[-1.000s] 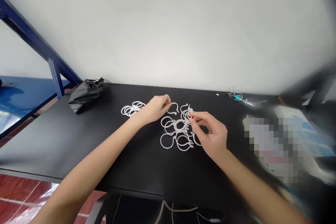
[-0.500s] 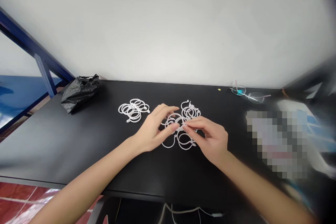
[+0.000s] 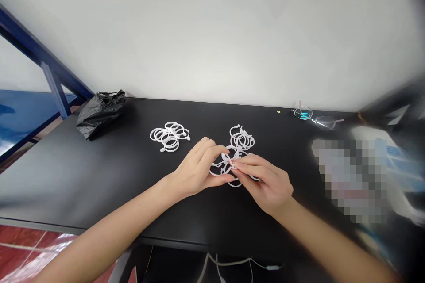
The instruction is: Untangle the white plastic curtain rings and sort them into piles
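My left hand (image 3: 199,168) and my right hand (image 3: 265,183) meet over a loose heap of white plastic rings (image 3: 241,141) on the black table (image 3: 99,168). Both hands pinch one white ring (image 3: 223,169) between their fingertips, just in front of the heap. A second, smaller pile of white rings (image 3: 169,135) lies to the left, apart from both hands.
A crumpled black plastic bag (image 3: 99,112) sits at the table's back left corner. A pair of glasses (image 3: 314,117) lies at the back right by the wall. A blurred-out object (image 3: 352,177) lies on the right. Blue metal frame bars (image 3: 53,88) stand at left.
My left hand came back from the far side of the heap toward me and joined my right hand on one ring. Both hands have drawn slightly nearer the table's front.
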Available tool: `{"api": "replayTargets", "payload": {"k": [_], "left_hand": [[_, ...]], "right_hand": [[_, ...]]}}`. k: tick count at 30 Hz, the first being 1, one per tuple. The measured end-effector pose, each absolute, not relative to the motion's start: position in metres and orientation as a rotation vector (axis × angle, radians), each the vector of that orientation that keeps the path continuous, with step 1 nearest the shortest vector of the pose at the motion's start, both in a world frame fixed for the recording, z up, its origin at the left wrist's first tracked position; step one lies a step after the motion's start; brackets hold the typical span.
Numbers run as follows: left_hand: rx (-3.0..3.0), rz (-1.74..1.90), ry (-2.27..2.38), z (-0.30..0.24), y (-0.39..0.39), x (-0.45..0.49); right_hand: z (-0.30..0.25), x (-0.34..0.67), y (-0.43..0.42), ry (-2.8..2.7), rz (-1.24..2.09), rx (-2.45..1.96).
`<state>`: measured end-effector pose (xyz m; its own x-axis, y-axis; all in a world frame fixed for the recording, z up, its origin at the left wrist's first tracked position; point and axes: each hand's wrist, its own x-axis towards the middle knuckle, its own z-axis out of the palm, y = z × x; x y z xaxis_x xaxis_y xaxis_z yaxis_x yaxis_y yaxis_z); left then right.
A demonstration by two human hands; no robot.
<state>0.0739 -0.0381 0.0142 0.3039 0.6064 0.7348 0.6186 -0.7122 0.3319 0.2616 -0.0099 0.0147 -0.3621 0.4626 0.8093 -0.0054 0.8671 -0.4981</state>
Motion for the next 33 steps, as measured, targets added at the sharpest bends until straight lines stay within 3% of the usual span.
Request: {"api": "replayTargets", "payload": {"k": [9,15,24,33], "left_hand": [[-2.527,-1.43,-1.226,0.013,-0.038,0.078],[-2.766,-0.903,-1.465,0.037,-0.031,0.053],[-2.366,-0.487,-2.226,0.047,-0.015,-0.034],[-2.451,-0.389,-2.317,0.044,-0.018,-0.048]], "right_hand": [[0.011,0.261,-0.014,-1.83,0.578,-0.402],[0.004,0.258,-0.005,-1.809,0.659,-0.563],[0.002,0.261,-0.001,-1.716,0.798,-0.721],[-0.001,0.263,-0.001,-1.741,0.755,-0.716]]}}
